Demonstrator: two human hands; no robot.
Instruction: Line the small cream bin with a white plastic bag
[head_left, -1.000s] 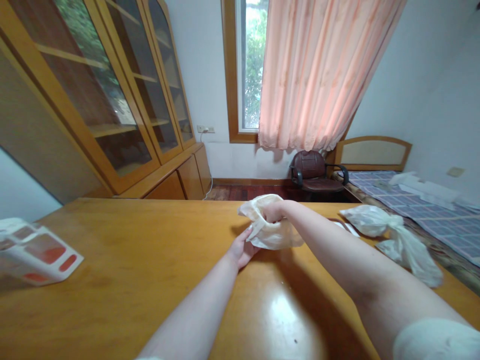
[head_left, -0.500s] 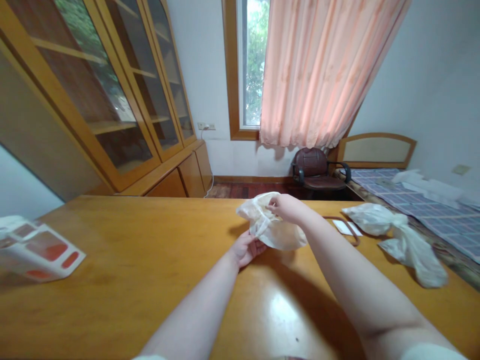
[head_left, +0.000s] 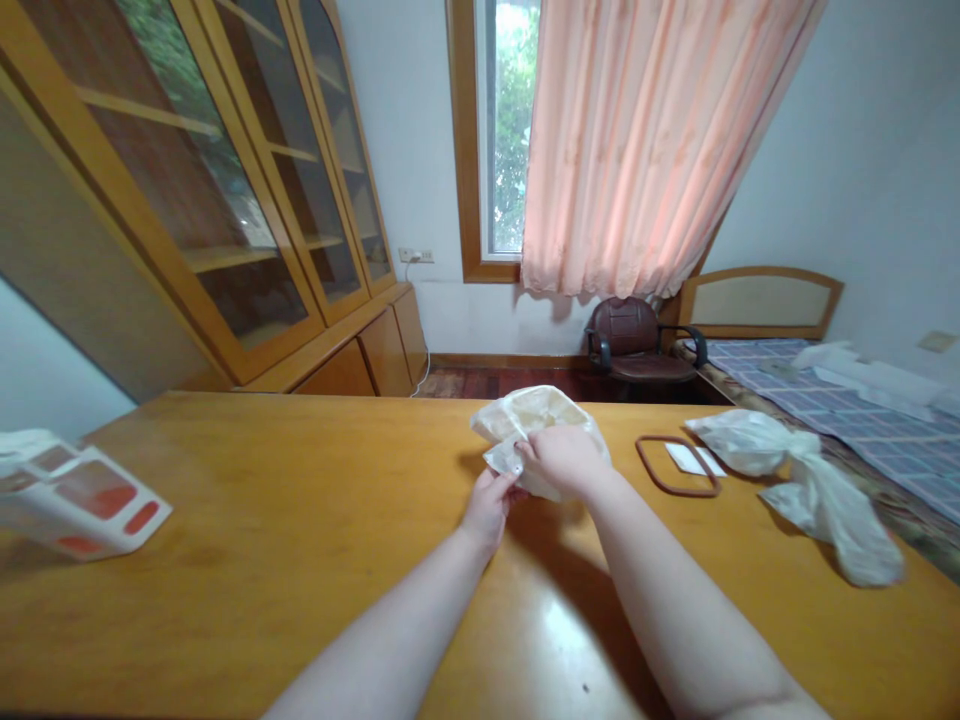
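Note:
A crumpled, whitish translucent plastic bag (head_left: pixel 544 405) is held just above the far middle of the wooden table (head_left: pixel 285 560). With its fingers closed, my left hand (head_left: pixel 487 505) pinches the bag's near left edge. My right hand (head_left: pixel 562 460) grips the same edge close beside it, fingers curled on the film. The two hands nearly touch. Folds of the bag puff up behind my right hand, and what lies inside, if anything, cannot be made out.
Right of my hands lie a brown rounded-rectangle ring (head_left: pixel 679 492), a white card (head_left: pixel 682 459) and a knotted white plastic bag (head_left: pixel 806 465). A white and red box (head_left: pixel 112 505) stands at the table's left. Beyond are a chair (head_left: pixel 634 340), a bed (head_left: pixel 885 410) and a glass-fronted cabinet (head_left: pixel 307 240).
My right hand has come down and nearer from the bag's top to its near edge, beside my left hand. The brown ring is now uncovered by my forearm.

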